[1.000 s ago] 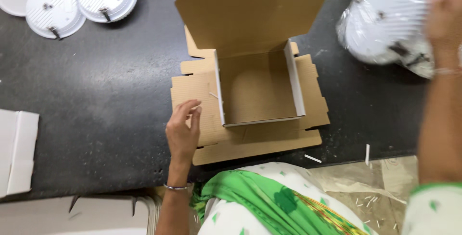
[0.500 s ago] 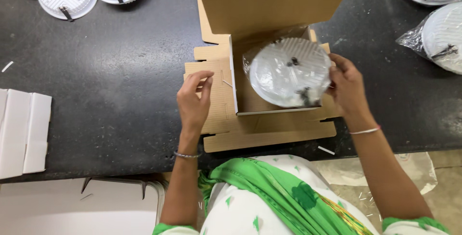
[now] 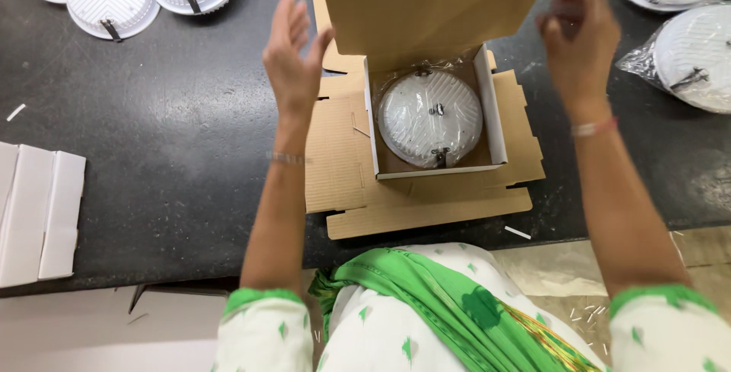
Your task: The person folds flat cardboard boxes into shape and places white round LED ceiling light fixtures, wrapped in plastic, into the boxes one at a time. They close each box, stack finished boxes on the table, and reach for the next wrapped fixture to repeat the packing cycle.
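Round bagged lamp (image 3: 431, 118) lying flat in cardboard box (image 3: 499, 124), between and below both hands; left hand (image 3: 293, 56) hovering spread, empty, nearer lid flap (image 3: 434, 6); right hand (image 3: 580, 33) loosely curled, empty.

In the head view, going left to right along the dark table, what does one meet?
Flat white cardboard pieces → left hand → open cardboard box holding a bagged round white lamp → right hand → bagged lamp at the right edge.
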### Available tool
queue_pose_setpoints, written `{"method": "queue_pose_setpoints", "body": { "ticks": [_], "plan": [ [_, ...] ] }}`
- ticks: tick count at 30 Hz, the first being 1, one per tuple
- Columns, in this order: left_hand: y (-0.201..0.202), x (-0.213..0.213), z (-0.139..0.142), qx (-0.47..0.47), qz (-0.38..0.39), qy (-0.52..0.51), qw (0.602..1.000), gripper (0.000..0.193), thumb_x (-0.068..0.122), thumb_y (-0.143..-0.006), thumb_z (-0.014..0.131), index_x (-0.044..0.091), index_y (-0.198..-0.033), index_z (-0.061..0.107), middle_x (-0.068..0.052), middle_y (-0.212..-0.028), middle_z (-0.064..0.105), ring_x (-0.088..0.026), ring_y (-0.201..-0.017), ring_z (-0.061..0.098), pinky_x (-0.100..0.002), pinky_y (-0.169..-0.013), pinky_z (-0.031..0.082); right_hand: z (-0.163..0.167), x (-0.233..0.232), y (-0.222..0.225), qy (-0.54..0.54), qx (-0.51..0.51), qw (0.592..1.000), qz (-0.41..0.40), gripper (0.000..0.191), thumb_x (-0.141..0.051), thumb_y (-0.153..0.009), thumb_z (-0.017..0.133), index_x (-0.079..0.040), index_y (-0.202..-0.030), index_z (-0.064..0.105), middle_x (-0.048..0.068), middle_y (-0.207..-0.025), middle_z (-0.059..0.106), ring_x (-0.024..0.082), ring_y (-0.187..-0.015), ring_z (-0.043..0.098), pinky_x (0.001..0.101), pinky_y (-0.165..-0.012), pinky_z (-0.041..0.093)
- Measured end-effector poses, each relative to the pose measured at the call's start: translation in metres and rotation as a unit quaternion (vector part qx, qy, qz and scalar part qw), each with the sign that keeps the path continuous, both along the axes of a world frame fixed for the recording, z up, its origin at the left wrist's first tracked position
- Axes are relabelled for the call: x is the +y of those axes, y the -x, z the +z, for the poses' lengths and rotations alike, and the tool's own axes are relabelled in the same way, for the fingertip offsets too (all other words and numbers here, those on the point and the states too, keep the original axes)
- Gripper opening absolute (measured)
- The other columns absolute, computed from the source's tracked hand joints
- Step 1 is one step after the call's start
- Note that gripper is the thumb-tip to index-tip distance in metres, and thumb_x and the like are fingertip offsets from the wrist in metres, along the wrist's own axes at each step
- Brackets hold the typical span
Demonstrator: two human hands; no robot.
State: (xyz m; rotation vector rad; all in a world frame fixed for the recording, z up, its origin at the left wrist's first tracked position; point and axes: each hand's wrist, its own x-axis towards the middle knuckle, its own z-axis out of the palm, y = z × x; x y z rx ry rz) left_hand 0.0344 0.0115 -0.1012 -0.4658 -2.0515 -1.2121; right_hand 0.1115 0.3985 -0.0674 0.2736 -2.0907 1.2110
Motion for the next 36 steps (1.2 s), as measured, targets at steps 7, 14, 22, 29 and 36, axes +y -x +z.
{"method": "queue_pose_setpoints", "body": {
  "ticks": [7, 14, 22, 29, 36],
  "plan": [
    [0.043, 0.030, 0.029, -0.011, -0.007, -0.016, 1.000, 0.020, 0.012, -0.090, 0.087, 0.013, -0.105, 0.074, -0.004, -0.086, 0.083, -0.013, -0.070, 0.080, -0.027, -0.062, 0.059, 0.001, 0.028, 0.075, -0.198, 0.010, 0.977, -0.081, 0.034, -0.007, -0.094, 0.089, -0.001, -0.110, 0.060, 0.012, -0.086, 0.070, 0.022, -0.078, 0.071, 0.0308, -0.069, 0.056],
    [0.013, 0.058, 0.008, -0.097, -0.067, -0.029, 0.993, 0.068, 0.010, -0.090, 0.083, 0.023, -0.148, 0.048, -0.006, -0.128, 0.073, -0.016, -0.089, 0.081, -0.030, -0.070, 0.064, -0.001, -0.005, 0.028, -0.138, -0.084, 0.986, 0.032, 0.069, 0.000, -0.096, 0.083, -0.002, -0.154, 0.044, 0.014, -0.103, 0.074, 0.023, -0.100, 0.078, 0.0319, -0.081, 0.063],
    [-0.032, 0.025, -0.002, -0.176, -0.285, -0.083, 0.939, 0.074, -0.006, -0.096, 0.075, 0.013, -0.159, 0.040, -0.016, -0.157, 0.053, -0.028, -0.134, 0.064, -0.039, -0.110, 0.053, 0.014, 0.007, 0.008, 0.092, -0.212, 0.941, 0.247, 0.060, 0.011, -0.107, 0.058, -0.006, -0.157, 0.030, 0.013, -0.116, 0.073, 0.022, -0.114, 0.075, 0.0350, -0.096, 0.065],
    [-0.014, 0.032, 0.015, -0.202, -0.226, -0.053, 0.951, 0.060, -0.004, -0.101, 0.069, 0.013, -0.155, 0.049, -0.013, -0.147, 0.062, -0.024, -0.121, 0.075, -0.035, -0.099, 0.061, 0.035, 0.028, 0.014, -0.318, -0.153, 0.936, 0.008, 0.026, 0.004, -0.106, 0.070, -0.006, -0.128, 0.060, 0.017, -0.101, 0.072, 0.028, -0.087, 0.074, 0.0365, -0.071, 0.058],
    [-0.004, 0.045, 0.014, -0.170, -0.266, -0.105, 0.943, 0.080, -0.014, -0.087, 0.048, 0.016, -0.161, 0.038, -0.011, -0.156, 0.048, -0.027, -0.126, 0.073, -0.034, -0.099, 0.062, 0.024, 0.024, 0.027, -0.077, -0.136, 0.963, 0.221, 0.064, 0.022, -0.098, 0.041, -0.010, -0.154, 0.043, 0.010, -0.139, 0.056, 0.027, -0.137, 0.064, 0.0374, -0.110, 0.055]
  ]
}}
